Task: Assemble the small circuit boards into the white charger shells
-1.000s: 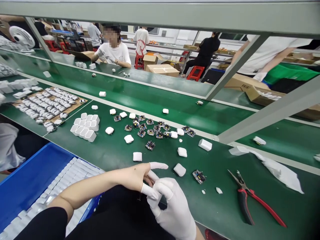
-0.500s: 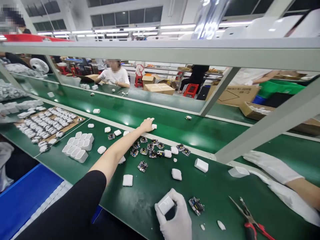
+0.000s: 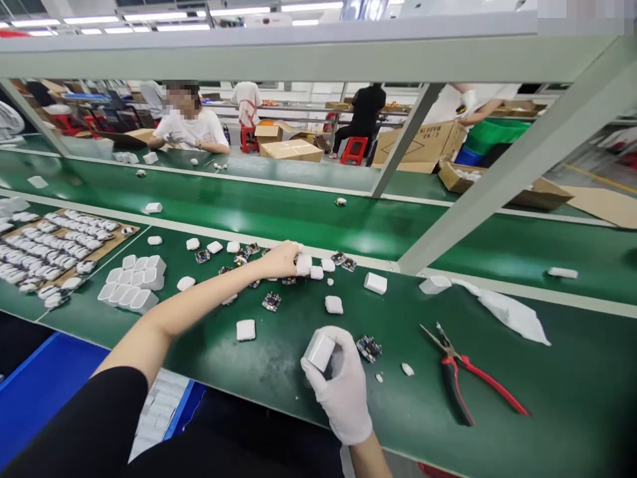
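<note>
My left hand (image 3: 281,259), bare over most of its skin, reaches to the back edge of the near bench. Its fingers are closed round a small white block (image 3: 304,265), above the loose circuit boards (image 3: 240,257). My right hand (image 3: 343,392) wears a white glove and grips a white plastic housing (image 3: 320,352) between thumb and fingers, tilted. Just right of that glove lies a circuit board (image 3: 369,348). Farther right, red-and-black pliers (image 3: 450,358) rest with their jaws slightly apart. Several white blocks (image 3: 245,330) are scattered on the green top.
White housings (image 3: 132,282) stand grouped at left, beside a board of white parts (image 3: 60,245). A sunken green belt (image 3: 239,206) runs behind the bench. A slanted post (image 3: 478,179) rises at right, near a white glove (image 3: 512,312). A co-worker (image 3: 192,126) sits opposite.
My left hand has drawn back from the belt to over the boards, with the white block. The other person's gloved hand at right has left the view. The view has shifted right and down.
</note>
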The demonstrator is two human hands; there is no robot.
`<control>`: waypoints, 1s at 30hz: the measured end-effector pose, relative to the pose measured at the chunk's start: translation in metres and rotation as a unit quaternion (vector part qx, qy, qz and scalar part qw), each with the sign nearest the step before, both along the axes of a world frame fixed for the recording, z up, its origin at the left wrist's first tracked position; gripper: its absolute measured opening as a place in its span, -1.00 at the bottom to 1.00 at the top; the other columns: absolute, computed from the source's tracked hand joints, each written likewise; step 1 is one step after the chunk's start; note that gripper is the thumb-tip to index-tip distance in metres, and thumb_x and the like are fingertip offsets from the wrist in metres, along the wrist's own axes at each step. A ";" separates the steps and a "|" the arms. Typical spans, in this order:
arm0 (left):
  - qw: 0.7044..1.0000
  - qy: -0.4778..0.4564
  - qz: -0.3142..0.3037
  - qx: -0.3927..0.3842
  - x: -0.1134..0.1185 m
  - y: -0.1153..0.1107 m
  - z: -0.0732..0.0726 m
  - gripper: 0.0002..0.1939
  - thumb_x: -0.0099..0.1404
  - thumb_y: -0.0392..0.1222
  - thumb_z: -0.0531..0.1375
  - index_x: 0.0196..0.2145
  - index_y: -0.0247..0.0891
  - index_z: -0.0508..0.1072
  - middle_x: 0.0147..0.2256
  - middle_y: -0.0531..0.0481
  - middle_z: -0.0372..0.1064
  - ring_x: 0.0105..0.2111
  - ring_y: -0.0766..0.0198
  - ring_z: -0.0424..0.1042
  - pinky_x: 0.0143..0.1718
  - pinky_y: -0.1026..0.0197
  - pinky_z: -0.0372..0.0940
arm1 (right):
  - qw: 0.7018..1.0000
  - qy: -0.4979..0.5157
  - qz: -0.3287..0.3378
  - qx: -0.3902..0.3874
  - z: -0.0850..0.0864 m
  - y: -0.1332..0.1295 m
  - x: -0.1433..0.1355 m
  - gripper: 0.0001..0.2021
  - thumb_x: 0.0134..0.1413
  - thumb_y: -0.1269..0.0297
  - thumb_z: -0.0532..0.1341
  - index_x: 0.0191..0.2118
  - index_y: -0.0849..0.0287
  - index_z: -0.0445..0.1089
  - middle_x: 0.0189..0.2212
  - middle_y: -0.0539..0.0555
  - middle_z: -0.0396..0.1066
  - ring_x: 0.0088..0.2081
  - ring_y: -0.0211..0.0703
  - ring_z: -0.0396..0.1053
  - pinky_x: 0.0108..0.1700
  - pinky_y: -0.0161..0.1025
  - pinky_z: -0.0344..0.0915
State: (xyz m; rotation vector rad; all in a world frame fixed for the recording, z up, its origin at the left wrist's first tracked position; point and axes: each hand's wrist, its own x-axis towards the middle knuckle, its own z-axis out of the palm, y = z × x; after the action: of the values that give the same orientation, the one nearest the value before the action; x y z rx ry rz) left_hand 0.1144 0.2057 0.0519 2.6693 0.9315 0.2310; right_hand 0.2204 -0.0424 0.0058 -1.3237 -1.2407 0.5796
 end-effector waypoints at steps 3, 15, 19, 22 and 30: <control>0.997 0.012 -0.073 0.001 -0.008 -0.058 -0.016 -0.63 0.13 -0.09 0.33 -0.13 -0.32 0.51 -0.14 -0.22 0.44 0.00 -0.08 0.33 0.06 0.00 0.19 | 0.997 0.073 -0.001 -0.026 0.019 -0.001 -0.008 -0.64 -0.10 0.29 0.37 -0.14 0.11 0.29 -0.30 0.05 0.37 -0.31 -0.11 0.37 -0.23 -0.14 0.40; 0.941 -0.248 -0.230 -0.004 -0.058 -0.143 0.019 -0.29 0.25 -0.20 0.17 0.31 -0.22 0.06 0.25 -0.18 0.17 0.25 -0.03 0.15 0.25 -0.06 0.05 | 0.934 0.286 0.152 -0.151 0.051 0.017 -0.013 -0.79 0.03 0.08 0.23 -0.40 0.08 0.27 -0.45 -0.04 0.22 -0.35 -0.17 0.28 -0.23 -0.15 0.35; 0.915 -0.359 -0.176 -0.056 -0.060 -0.153 0.011 -0.44 0.31 -0.17 0.22 0.23 -0.20 0.22 0.11 -0.15 0.37 0.14 0.03 0.32 0.19 -0.03 0.17 | 0.899 0.351 0.176 -0.194 0.068 0.014 -0.020 -0.77 0.08 0.05 0.18 -0.24 0.05 0.40 -0.30 0.02 0.36 -0.27 -0.14 0.33 -0.28 -0.19 0.35; 0.861 -0.478 -0.140 -0.106 -0.060 -0.158 0.003 -0.35 0.23 -0.13 0.33 0.22 -0.19 0.23 0.10 -0.15 0.38 0.11 0.04 0.38 0.17 0.01 0.24 | 0.874 0.397 0.184 -0.212 0.081 0.009 -0.024 -0.75 0.11 0.08 0.17 -0.20 0.07 0.47 -0.16 0.06 0.43 -0.19 -0.13 0.35 -0.25 -0.23 0.37; 0.851 -0.512 -0.083 -0.084 -0.059 -0.165 -0.002 -0.44 0.14 -0.11 0.40 0.07 -0.21 0.39 0.01 -0.14 0.44 0.23 -0.05 0.23 0.27 -0.14 0.13 | 0.833 0.488 0.193 -0.178 0.079 0.005 -0.030 -0.82 0.06 0.25 0.32 -0.18 0.09 0.55 -0.26 -0.01 0.46 -0.28 -0.27 0.33 -0.28 -0.39 0.36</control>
State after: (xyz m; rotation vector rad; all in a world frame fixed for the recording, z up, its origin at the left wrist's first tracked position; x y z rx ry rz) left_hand 0.0553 0.0411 0.0498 1.9519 0.3276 1.2879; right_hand 0.1902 -0.0373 0.0845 -0.8178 -0.5212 1.6023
